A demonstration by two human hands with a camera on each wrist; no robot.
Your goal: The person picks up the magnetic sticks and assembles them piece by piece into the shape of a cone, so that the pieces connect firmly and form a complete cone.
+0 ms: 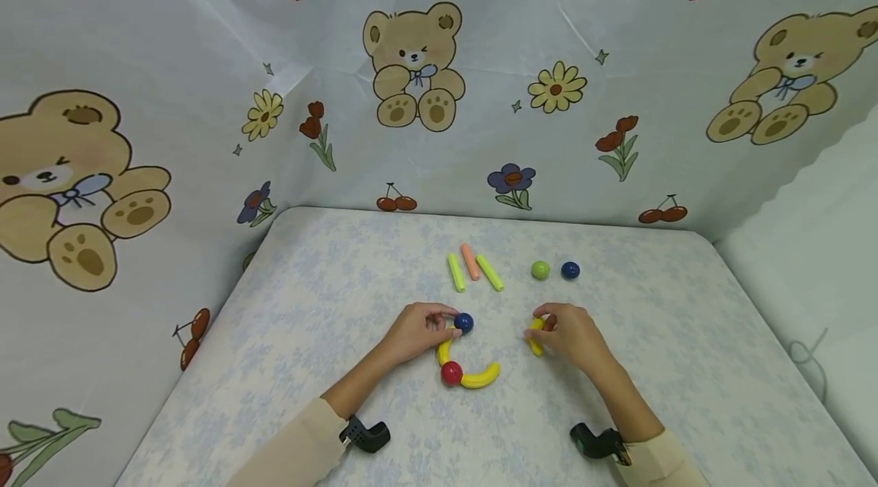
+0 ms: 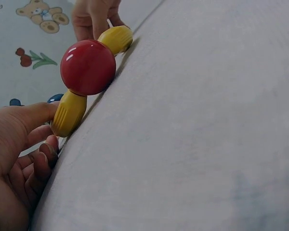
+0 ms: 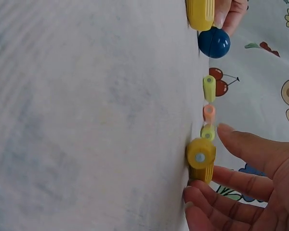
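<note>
- In the head view, a curved row is seen on the pale table (image 1: 686,365): a blue ball (image 1: 464,322) at the far end, then a first yellow piece (image 1: 444,354), a red ball (image 1: 451,373) and a second yellow piece (image 1: 482,376)
- Beyond the row, a green ball (image 1: 540,270), a far blue ball (image 1: 570,270) and three sticks (image 1: 470,262) are shown, two yellow-green and one coral; by the right wrist camera the sticks are seen end-on
- A pale disc in the end of a third yellow piece (image 3: 201,155) is shown only in the right wrist view
- The blue ball is pinched narrowly between thumb and fingers of the left hand (image 1: 420,332)
- The third yellow piece, well apart from the row, is held in the right hand (image 1: 575,334) between thumb and fingers; the thumb's exact contact cannot be told
- The join of the blue ball and first yellow piece is partly hidden by the left thumb
- In the left wrist view, the left hand is cut off by the frame's edge
</note>
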